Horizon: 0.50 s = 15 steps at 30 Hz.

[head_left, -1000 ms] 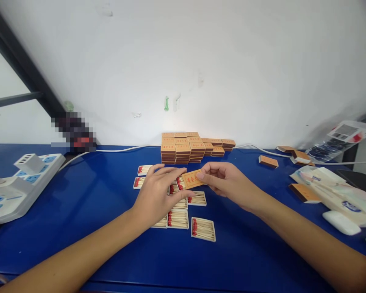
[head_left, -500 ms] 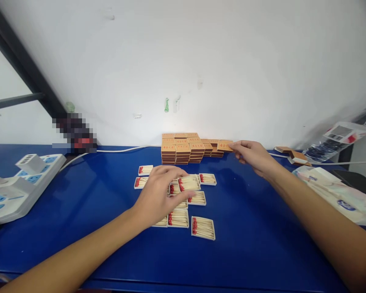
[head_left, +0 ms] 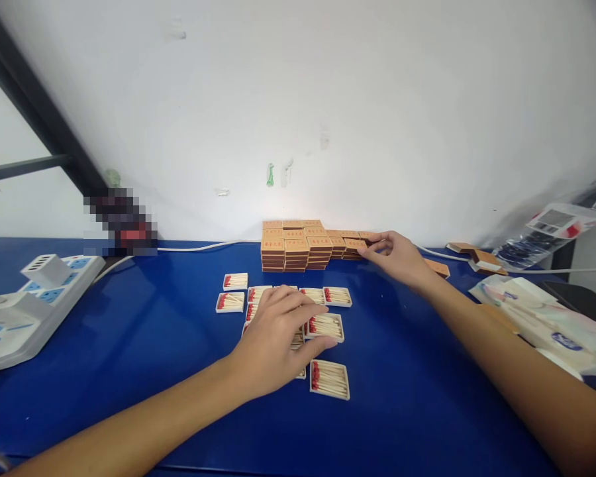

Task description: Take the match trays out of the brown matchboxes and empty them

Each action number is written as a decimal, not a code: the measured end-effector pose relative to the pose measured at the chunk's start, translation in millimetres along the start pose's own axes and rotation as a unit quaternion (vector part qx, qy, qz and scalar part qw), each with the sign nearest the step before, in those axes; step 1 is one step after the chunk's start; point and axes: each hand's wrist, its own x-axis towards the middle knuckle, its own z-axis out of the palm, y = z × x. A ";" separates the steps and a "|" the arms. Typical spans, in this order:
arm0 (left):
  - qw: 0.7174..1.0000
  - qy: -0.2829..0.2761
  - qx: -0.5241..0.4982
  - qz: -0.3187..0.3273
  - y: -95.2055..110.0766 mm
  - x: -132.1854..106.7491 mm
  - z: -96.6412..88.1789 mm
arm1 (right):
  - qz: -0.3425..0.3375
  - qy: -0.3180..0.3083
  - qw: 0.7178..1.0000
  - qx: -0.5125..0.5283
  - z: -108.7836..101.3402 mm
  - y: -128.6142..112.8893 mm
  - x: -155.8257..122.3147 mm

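Observation:
My left hand (head_left: 283, 338) is over the open trays of red-tipped matches. Its thumb and fingers bracket the near and far sides of one matchbox tray (head_left: 326, 326), which sits low among the others. Part of the tray group is hidden beneath the hand. Another tray (head_left: 330, 379) lies apart nearer me, and two more, including this one (head_left: 235, 281), are off to the left. At the back, my right hand (head_left: 395, 257) pinches the right end of an orange matchbox sleeve (head_left: 353, 245) at the low end of the stacked sleeves (head_left: 296, 245).
A white power strip (head_left: 54, 291) with plugs stands on the left of the blue table (head_left: 407, 397). Loose matchbox sleeves (head_left: 485, 260) lie at the back right, beside a plastic tissue pack (head_left: 566, 331). A white cable (head_left: 203, 248) runs along the wall.
My left hand has brought its raised match tray down and slightly right, among the other trays. My right hand has moved left, setting its sleeve against the end of the stack.

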 end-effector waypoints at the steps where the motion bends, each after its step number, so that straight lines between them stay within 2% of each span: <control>1: 1.000 -0.003 0.003 0.000 -0.1 0.4 0.6 | -0.016 0.000 1.000 -0.012 0.4 2.6 0.1; 6: 1.000 -0.015 0.011 0.003 0.7 3.1 4.8 | -0.057 0.018 0.997 -0.042 7.3 6.4 1.3; 15: 0.999 -0.042 0.011 0.002 0.1 6.3 8.1 | -0.078 0.019 0.993 -0.083 10.2 12.4 3.8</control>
